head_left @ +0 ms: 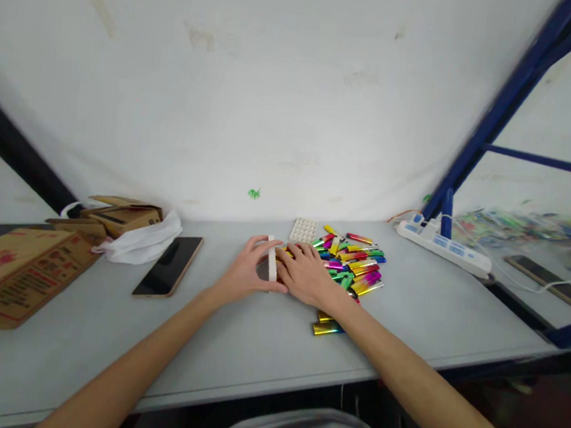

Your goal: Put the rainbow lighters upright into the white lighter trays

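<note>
My left hand (242, 272), thumb and fingers curved, gripped a white tray (272, 268) on edge above the table (232, 343). My right hand (308, 277) reached against it, its hold hidden. How many pieces were inside, I could not tell; plenty of shiny coloured tubes (366, 281) lay loose at right, evidently unhandled.

A slim white tray-like piece (272, 266) stands on its edge on the table (252, 352), its inner side hard to make out. Just to its right, shiny metallic cylinders (361, 265) in gold, red, green, purple and blue lie heaped at mixed angles, with gold-ended ones nearer the front.
</note>
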Demonstrator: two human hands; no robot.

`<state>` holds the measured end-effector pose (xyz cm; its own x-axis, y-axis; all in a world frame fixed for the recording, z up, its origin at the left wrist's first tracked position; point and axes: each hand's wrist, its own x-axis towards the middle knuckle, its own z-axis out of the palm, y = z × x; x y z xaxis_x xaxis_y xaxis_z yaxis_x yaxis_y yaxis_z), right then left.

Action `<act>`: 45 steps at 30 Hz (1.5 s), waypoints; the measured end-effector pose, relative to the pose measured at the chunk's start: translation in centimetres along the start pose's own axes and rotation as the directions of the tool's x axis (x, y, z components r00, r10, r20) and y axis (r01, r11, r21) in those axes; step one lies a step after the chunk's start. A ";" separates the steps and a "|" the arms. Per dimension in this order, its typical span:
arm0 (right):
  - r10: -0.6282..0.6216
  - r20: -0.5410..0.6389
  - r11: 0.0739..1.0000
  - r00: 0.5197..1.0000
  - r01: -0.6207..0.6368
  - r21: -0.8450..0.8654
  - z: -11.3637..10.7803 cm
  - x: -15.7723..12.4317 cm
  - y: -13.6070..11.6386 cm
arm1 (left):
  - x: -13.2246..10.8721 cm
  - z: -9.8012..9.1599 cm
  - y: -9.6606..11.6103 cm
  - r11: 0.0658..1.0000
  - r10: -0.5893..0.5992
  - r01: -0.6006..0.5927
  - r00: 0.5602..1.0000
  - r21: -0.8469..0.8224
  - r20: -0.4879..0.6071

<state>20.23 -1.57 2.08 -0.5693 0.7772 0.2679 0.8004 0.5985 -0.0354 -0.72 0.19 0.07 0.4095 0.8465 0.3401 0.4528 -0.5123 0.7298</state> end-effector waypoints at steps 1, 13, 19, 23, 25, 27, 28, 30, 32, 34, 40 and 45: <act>0.003 -0.002 1.000 1.000 -0.003 -0.009 0.1 0.0 -0.3 | 0.1 0.3 0.0 1.000 0.000 0.000 1.000 0.003 -0.012; 0.077 0.016 0.997 0.997 -0.077 -0.021 -0.4 -0.8 0.0 | -0.1 -2.2 0.8 1.000 0.022 -0.024 0.995 0.018 0.094; 0.065 -0.020 0.998 0.998 -0.065 -0.022 0.4 -0.6 -0.9 | 0.0 -1.6 0.9 0.999 -0.027 0.029 0.997 -0.035 0.065; 0.082 -0.029 0.993 0.996 -0.084 -0.077 1.1 -0.4 -1.4 | 0.3 -1.2 1.0 0.999 -0.029 0.031 0.998 -0.038 0.060; 0.108 -0.041 0.988 0.993 -0.112 -0.109 1.3 -0.6 -1.2 | 0.3 -1.8 1.1 0.999 -0.029 0.031 0.996 -0.023 0.086; 0.123 -0.052 0.984 0.991 -0.128 -0.125 1.3 -0.8 -0.9 | 0.2 -2.7 1.0 0.999 -0.035 0.035 0.994 -0.003 0.103; 0.126 -0.057 0.983 0.990 -0.133 -0.126 1.3 -0.8 -0.7 | 0.1 -3.2 1.0 0.999 -0.038 0.038 0.994 0.002 0.106; 0.127 -0.061 0.984 0.990 -0.134 -0.115 1.2 -0.9 -0.6 | 0.0 -3.8 0.9 0.999 -0.048 0.048 0.993 0.006 0.109; 0.129 -0.066 0.987 0.989 -0.135 -0.088 1.0 -0.8 -0.8 | 0.0 -3.8 0.8 0.998 -0.058 0.058 0.993 0.003 0.104; 0.120 -0.074 0.990 0.990 -0.125 -0.068 0.9 -0.6 -1.1 | 0.0 -3.4 0.9 0.998 -0.064 0.065 0.994 -0.008 0.093; 0.094 -0.072 0.992 0.993 -0.099 -0.076 1.0 -0.3 -1.6 | 0.2 -2.8 1.3 0.999 -0.051 0.053 0.993 -0.008 0.102; 0.134 -0.060 0.989 0.989 -0.138 -0.060 1.1 -0.6 -1.1 | -0.1 -4.8 0.6 0.998 -0.064 0.062 0.990 0.018 0.126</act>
<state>19.49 -2.48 0.93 -0.4443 0.8377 0.3176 0.8811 0.4727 -0.0141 -4.32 0.50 3.30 0.4764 0.8524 0.2156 0.4917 -0.4615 0.7384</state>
